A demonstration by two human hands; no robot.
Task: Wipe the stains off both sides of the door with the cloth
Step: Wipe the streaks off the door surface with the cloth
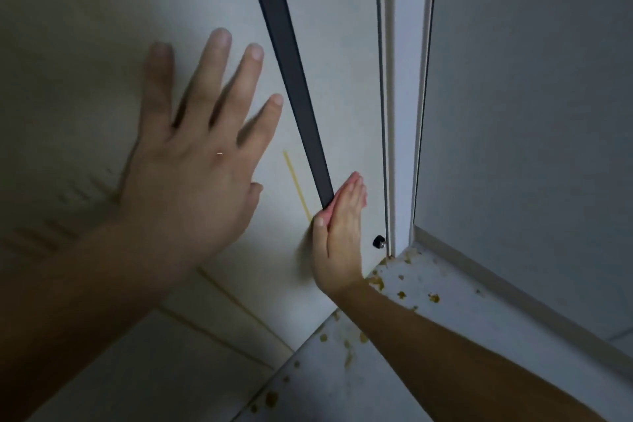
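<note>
Touching door: right hand flat, fingers straight, by dark strip; left hand splayed open.

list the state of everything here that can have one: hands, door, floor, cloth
left hand: open, fingers spread, at the door face
right hand: open, fingers straight and together, flat against the lower end of the dark strip
door: stained, yellow streak not yet wiped off
floor: spattered with brownish spots
cloth: not in view
</note>
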